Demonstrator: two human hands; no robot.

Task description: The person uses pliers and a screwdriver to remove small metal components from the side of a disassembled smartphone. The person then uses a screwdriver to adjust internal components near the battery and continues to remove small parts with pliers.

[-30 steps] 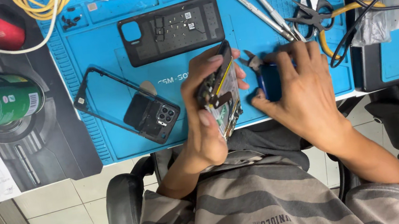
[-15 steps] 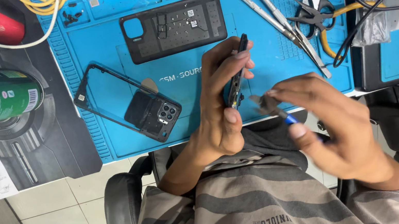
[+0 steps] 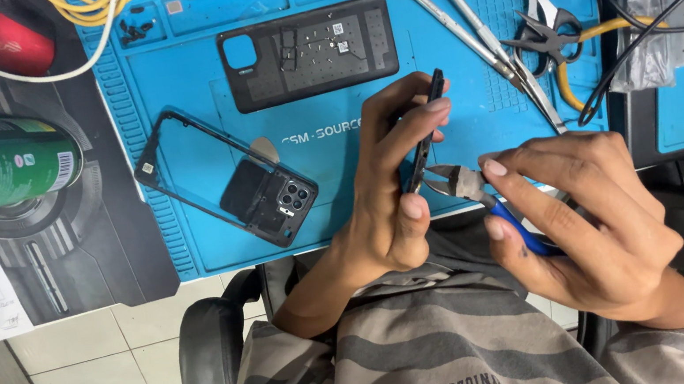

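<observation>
I see the left hand (image 3: 388, 203) pinching a thin dark phone part (image 3: 425, 131) edge-on, upright over the blue mat's (image 3: 184, 80) near edge. Right hand (image 3: 582, 221) grips blue-handled cutters (image 3: 471, 187), tips at the part's lower edge, probably touching. Phone frame (image 3: 224, 177) and back cover (image 3: 309, 52) lie flat on the mat.
</observation>
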